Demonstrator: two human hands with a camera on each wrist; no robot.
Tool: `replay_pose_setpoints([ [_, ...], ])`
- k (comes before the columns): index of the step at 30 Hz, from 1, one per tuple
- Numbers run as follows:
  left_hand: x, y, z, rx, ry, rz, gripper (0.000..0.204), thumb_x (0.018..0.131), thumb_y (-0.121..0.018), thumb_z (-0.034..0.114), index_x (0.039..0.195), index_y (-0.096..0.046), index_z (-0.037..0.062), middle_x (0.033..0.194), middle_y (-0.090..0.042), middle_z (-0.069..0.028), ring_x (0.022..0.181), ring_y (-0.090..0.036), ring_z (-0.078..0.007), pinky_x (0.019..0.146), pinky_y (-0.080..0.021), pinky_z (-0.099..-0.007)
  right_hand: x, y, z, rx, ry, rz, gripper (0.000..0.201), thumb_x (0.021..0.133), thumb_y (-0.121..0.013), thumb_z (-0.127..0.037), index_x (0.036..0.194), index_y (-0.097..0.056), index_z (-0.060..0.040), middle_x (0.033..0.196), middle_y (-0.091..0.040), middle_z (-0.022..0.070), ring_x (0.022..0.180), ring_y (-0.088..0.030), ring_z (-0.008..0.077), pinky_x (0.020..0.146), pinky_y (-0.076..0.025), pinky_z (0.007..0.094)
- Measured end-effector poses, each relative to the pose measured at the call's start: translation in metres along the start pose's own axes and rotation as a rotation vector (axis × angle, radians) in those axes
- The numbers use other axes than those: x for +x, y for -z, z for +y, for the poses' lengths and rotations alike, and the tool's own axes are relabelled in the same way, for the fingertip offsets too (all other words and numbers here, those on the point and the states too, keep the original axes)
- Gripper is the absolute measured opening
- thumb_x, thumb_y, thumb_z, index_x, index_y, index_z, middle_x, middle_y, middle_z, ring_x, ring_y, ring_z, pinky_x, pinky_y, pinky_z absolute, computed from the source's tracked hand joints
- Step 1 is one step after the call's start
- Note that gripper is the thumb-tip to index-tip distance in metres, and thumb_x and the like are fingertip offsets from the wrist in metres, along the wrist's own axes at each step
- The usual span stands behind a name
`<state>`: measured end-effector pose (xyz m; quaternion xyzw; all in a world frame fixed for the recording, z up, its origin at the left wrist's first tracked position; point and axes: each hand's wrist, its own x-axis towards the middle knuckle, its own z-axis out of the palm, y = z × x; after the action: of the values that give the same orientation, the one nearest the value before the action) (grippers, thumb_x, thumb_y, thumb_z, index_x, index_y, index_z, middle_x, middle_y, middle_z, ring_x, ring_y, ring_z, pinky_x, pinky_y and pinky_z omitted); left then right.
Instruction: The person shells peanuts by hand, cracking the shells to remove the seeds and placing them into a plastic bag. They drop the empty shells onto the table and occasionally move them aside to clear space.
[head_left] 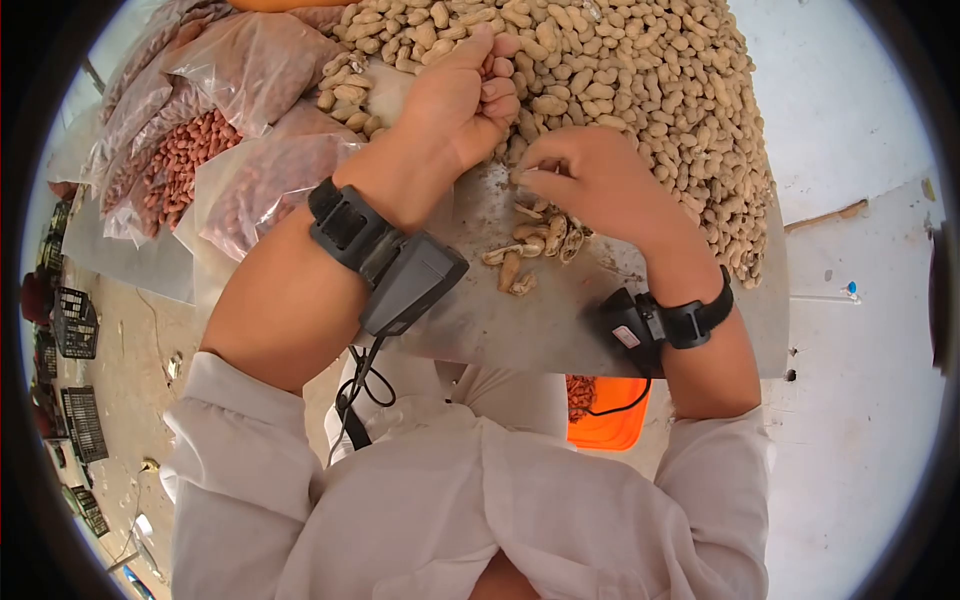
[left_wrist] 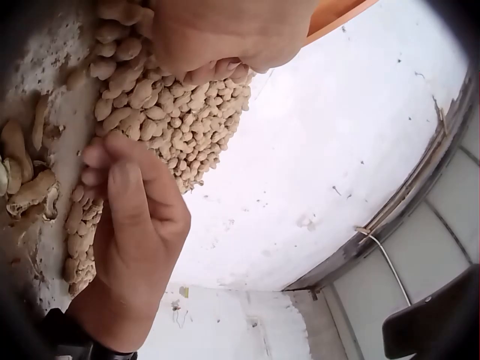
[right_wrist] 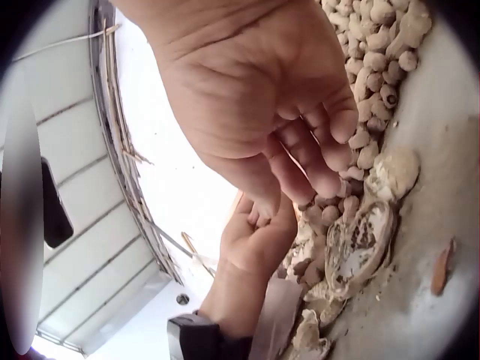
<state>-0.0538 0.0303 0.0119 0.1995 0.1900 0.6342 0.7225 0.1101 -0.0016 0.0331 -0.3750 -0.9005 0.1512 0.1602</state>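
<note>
My left hand (head_left: 470,100) lies at the near edge of a big heap of unshelled peanuts (head_left: 640,75), its fingers curled in toward the palm. What is inside those curled fingers I cannot tell. To its right my right hand (head_left: 600,185) hovers above a few empty peanut shells (head_left: 545,235), its thumb and fingertips pointing toward the left hand. Seen from the right wrist, the right palm (right_wrist: 240,105) is bare, with the fingers loosely bent. A split peanut shell (right_wrist: 360,247) lies just below these fingers. Both wrists wear black camera straps.
Clear plastic bags of red peanut kernels (head_left: 190,155) stand at the left of the grey tabletop (head_left: 450,310). An orange basin (head_left: 620,415) with red kernels sits below the table's front edge. Dark crates (head_left: 82,425) are on the floor at far left, a whitish surface (head_left: 850,130) at right.
</note>
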Motion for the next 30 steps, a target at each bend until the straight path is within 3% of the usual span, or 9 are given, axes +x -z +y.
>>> replay_pose_setpoints([
  [4,-0.001,0.001,0.000,-0.018,0.033,-0.006,0.026,0.093,-0.050,0.026,0.090,-0.055,0.0006,0.067,-0.044,0.0014,0.050,-0.033,-0.0050,0.043,-0.026,-0.0181,0.011,-0.020,0.000,-0.383,0.064,-0.051,0.012,0.075,-0.062,-0.014,0.081,-0.064,-0.0038,0.079,-0.062,0.0141,0.066,-0.059,0.0280,0.063,-0.047,0.0345],
  [7,-0.001,0.002,0.003,-0.014,0.055,-0.025,0.023,0.092,-0.051,0.023,0.087,-0.056,0.0008,0.066,-0.044,0.0020,0.051,-0.034,-0.0060,0.043,-0.027,-0.0189,0.011,-0.018,-0.002,-0.388,0.088,-0.060,0.011,0.075,-0.060,-0.009,0.084,-0.064,-0.0048,0.077,-0.060,0.0140,0.068,-0.060,0.0268,0.064,-0.048,0.0333],
  [10,-0.004,0.000,0.001,0.064,0.034,-0.037,0.019,0.091,-0.053,0.019,0.091,-0.056,0.0004,0.068,-0.046,0.0019,0.050,-0.033,-0.0039,0.041,-0.024,-0.0166,0.006,0.000,-0.008,-0.123,0.025,0.106,0.013,0.075,-0.061,-0.003,0.088,-0.064,-0.0031,0.078,-0.063,0.0114,0.068,-0.062,0.0219,0.064,-0.049,0.0289],
  [13,-0.010,-0.004,-0.004,0.223,0.012,-0.081,0.014,0.089,-0.056,0.015,0.091,-0.058,0.0010,0.067,-0.045,0.0029,0.049,-0.033,-0.0035,0.040,-0.024,-0.0168,-0.001,0.012,0.002,0.524,-0.212,0.381,0.014,0.075,-0.063,-0.003,0.089,-0.066,-0.0012,0.076,-0.066,0.0079,0.069,-0.063,0.0155,0.062,-0.049,0.0260],
  [14,-0.013,-0.005,-0.006,0.266,0.026,-0.099,0.014,0.088,-0.057,0.014,0.093,-0.059,0.0009,0.067,-0.045,0.0031,0.049,-0.033,-0.0033,0.040,-0.024,-0.0170,-0.005,0.016,0.005,0.724,-0.202,0.430,0.022,0.076,-0.065,-0.001,0.098,-0.065,0.0011,0.081,-0.066,0.0069,0.069,-0.061,0.0095,0.062,-0.047,0.0202],
  [18,-0.026,-0.017,-0.018,0.507,0.071,-0.104,0.019,0.086,-0.060,0.010,0.101,-0.061,-0.0008,0.069,-0.054,0.0015,0.049,-0.036,-0.0030,0.041,-0.027,-0.0178,-0.010,0.008,0.015,1.082,-0.198,0.668,0.022,0.076,-0.067,-0.002,0.097,-0.062,0.0057,0.079,-0.065,0.0101,0.070,-0.062,0.0131,0.065,-0.050,0.0221],
  [24,-0.027,-0.016,-0.028,0.668,-0.043,-0.202,0.026,0.085,-0.061,0.011,0.107,-0.061,-0.0023,0.083,-0.065,-0.0059,0.053,-0.042,-0.0038,0.045,-0.030,-0.0168,-0.014,0.002,0.014,1.007,-0.122,0.665,0.017,0.078,-0.063,0.003,0.094,-0.063,0.0044,0.082,-0.065,0.0095,0.073,-0.063,0.0132,0.066,-0.051,0.0233],
  [30,-0.033,-0.020,-0.025,0.751,-0.165,-0.319,0.025,0.086,-0.060,0.010,0.107,-0.061,-0.0033,0.082,-0.065,-0.0058,0.054,-0.043,-0.0027,0.046,-0.032,-0.0163,-0.020,0.002,0.015,0.918,-0.077,0.589,0.015,0.079,-0.062,0.004,0.094,-0.063,0.0036,0.081,-0.065,0.0094,0.074,-0.063,0.0133,0.068,-0.053,0.0244],
])
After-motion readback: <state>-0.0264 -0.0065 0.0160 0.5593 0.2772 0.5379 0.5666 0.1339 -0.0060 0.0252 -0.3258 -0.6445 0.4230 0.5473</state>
